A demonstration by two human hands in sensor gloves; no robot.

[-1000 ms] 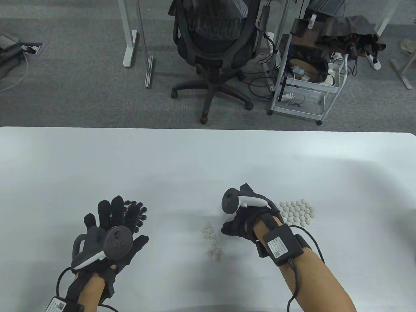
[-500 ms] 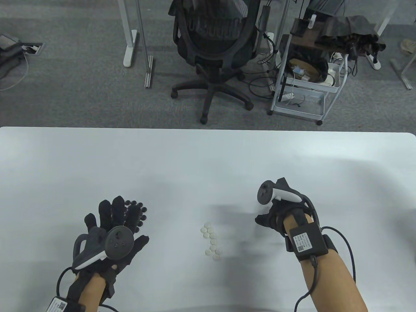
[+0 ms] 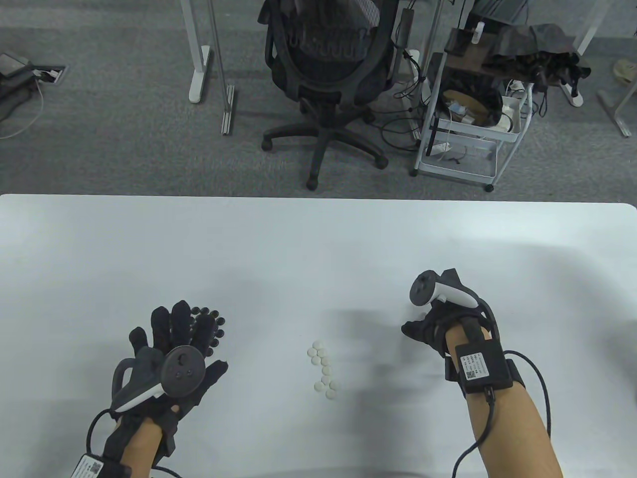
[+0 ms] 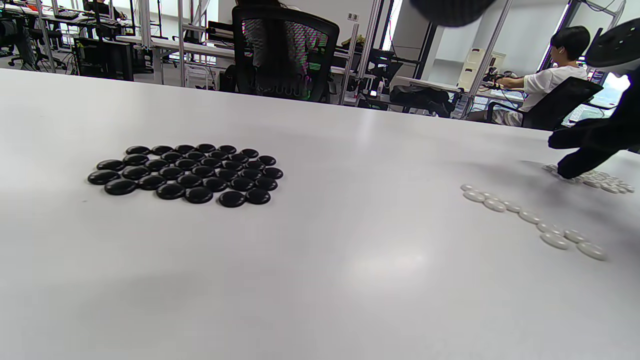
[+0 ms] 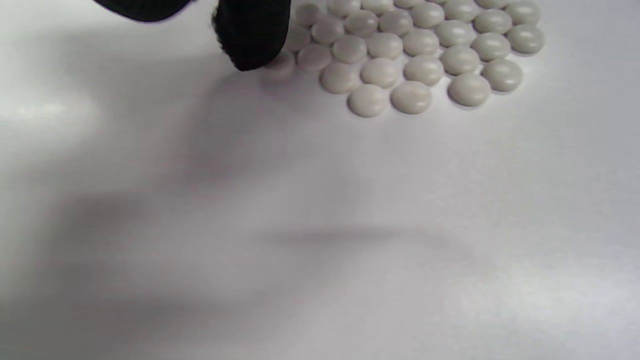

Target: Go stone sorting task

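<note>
A tight cluster of black Go stones point(image 4: 190, 172) lies at the left, and my left hand point(image 3: 174, 331) is spread flat with straight fingers over its near side, covering part of the black stones point(image 3: 211, 321). A short loose line of white stones point(image 3: 322, 368) lies mid-table, also visible as the white line point(image 4: 530, 217). My right hand point(image 3: 415, 332) hangs over the packed white pile point(image 5: 415, 50), hiding it in the table view. One fingertip point(image 5: 252, 35) touches a white stone point(image 5: 280, 65) at the pile's left edge, and the thumb stands apart from it.
The white table point(image 3: 318, 239) stretches bare beyond the stones to its far edge. Behind it stand an office chair point(image 3: 323, 74) and a wire cart point(image 3: 468, 124) on the carpet. A seated person point(image 4: 555, 80) works far off.
My right hand moved right from the top of the loose white line to the white pile, which it now covers. The left hand stayed still.
</note>
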